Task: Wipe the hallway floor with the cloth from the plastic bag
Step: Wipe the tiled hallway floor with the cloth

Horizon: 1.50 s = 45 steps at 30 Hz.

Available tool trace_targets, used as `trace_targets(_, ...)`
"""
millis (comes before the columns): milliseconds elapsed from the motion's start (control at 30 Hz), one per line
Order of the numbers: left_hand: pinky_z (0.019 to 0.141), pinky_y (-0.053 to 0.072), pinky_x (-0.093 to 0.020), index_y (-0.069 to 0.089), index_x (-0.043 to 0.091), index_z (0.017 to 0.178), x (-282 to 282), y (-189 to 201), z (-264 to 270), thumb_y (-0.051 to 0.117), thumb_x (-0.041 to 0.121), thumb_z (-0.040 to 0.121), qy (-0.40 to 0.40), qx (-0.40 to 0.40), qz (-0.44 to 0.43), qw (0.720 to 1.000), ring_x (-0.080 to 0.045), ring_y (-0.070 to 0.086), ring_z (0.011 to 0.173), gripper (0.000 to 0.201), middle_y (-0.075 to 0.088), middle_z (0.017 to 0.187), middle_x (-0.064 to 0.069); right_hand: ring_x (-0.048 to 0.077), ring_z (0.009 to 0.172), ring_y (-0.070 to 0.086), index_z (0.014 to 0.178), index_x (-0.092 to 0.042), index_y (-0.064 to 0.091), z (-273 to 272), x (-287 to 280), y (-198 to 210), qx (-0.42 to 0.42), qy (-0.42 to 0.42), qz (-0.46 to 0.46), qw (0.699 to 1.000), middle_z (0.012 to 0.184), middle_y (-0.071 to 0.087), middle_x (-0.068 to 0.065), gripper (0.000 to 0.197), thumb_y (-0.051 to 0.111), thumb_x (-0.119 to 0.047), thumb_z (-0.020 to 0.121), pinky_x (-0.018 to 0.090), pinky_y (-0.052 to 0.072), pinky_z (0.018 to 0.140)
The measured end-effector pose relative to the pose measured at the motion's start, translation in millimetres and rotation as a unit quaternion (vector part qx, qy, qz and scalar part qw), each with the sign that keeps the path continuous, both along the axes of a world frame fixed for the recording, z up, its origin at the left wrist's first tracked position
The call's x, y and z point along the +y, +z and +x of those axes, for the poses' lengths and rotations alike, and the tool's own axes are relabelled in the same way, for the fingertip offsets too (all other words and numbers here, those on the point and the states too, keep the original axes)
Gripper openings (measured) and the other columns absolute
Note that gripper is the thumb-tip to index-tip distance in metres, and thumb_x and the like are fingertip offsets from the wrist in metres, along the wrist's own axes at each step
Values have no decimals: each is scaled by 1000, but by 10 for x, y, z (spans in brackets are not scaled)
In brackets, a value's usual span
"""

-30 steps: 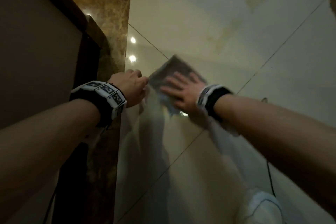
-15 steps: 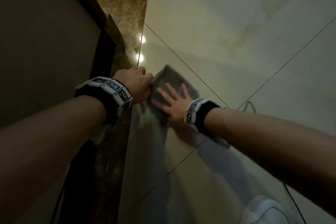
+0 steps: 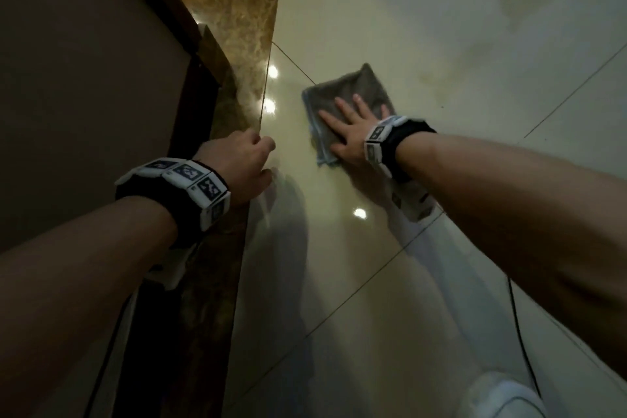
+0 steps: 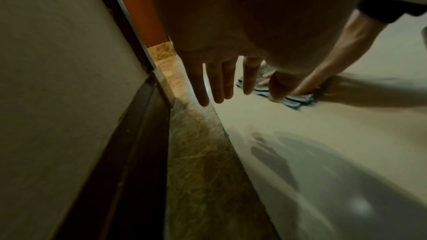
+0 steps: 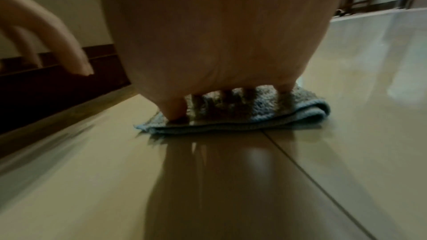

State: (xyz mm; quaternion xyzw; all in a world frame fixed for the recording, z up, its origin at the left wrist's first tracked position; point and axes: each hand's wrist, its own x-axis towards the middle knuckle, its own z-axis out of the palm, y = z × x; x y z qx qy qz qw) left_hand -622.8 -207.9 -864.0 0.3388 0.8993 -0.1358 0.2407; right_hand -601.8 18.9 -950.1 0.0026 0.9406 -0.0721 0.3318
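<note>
Grey folded terry cloth (image 3: 349,102) flat on glossy cream tile floor (image 3: 441,27) | our right hand (image 3: 349,132) presses it, fingers splayed | left hand (image 3: 237,166) beside, holding nothing; cloth lies to its right

Colours on the hallway floor
The cloth (image 3: 353,92) was grey-blue, the floor (image 3: 441,27) shiny cream, its edge strip (image 3: 234,10) speckled brown.

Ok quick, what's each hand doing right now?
Left hand: open, fingers straight, holding nothing, hanging above the floor.
Right hand: open, fingers spread flat, pressing the folded cloth onto the floor.
</note>
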Motion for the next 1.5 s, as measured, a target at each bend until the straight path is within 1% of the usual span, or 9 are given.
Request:
trace_targets(100,81,52,-41,41,24,138,-114,-6,-22,46,45,95,2,10,-4,1000,-25,49,120,49,46,138,-5,34,145,-28,151,-44,-15,-23,-225,7,-17,-14,-7,1000,160,-29,0,77,38,-55,96,70,-9,110)
trace_targets(233,73,51,-39,45,22,132,-190,1,-47,46,46,94,-1,14,-15,1000,-26,52,114,45,49,130,-6,37,144,-28,151,-43,-17,327,-606,-48,22,147,3,989,159,-29,3,80,37,-62,94,72,-14,107)
trace_targets(333,77,53,-42,47,22,131,-143,5,-61,45,46,94,-11,6,-12,1000,-27,52,115,45,50,131,-7,37,145,-25,151,-42,-14,708,-862,-79,26,249,9,968,161,-25,4,79,39,-58,95,73,-13,107)
trace_targets(533,80,54,-43,46,22,132,316,5,-16,49,46,93,-72,3,-6,997,-28,53,117,46,51,131,-7,31,148,-18,152,-46,-10,1198,-653,-71,46,329,-12,943,163,-17,-3,66,30,-54,100,66,-16,108)
trace_targets(633,75,49,-39,47,21,131,581,-22,-19,48,45,93,-103,1,4,995,-28,54,116,45,52,130,-7,30,149,-15,151,-48,-13,1244,-232,-48,38,285,-3,958,163,-18,-5,64,25,-58,99,65,-9,112)
trace_targets(767,76,50,-40,48,18,131,1061,18,17,48,42,94,-135,7,15,991,-28,52,117,44,52,130,-7,28,149,-16,147,-48,-22,1529,599,23,21,161,33,986,162,-19,-6,66,-3,-63,85,63,-3,115)
trace_targets(867,76,53,-40,49,17,130,1378,37,37,49,41,94,-164,10,9,986,-29,54,115,44,53,129,-8,26,148,-21,146,-48,-23,1747,1253,75,-15,90,60,994,161,-23,-6,62,15,-58,98,62,0,117)
trace_targets(1033,77,52,-37,46,19,133,1800,122,-10,47,43,95,-198,20,-1,980,-27,54,117,45,51,134,-7,22,146,-28,145,-51,-23,1798,1985,148,-97,-33,52,993,157,-32,-11,68,26,-58,99,62,-1,117)
trace_targets(1500,82,56,-41,39,24,141,2901,465,-109,42,48,98,-221,-19,-31,975,-24,52,119,50,46,141,-5,23,145,-30,146,-51,-22,1249,2732,142,-120,-21,29,992,157,-33,-11,74,35,-54,99,67,-2,114)
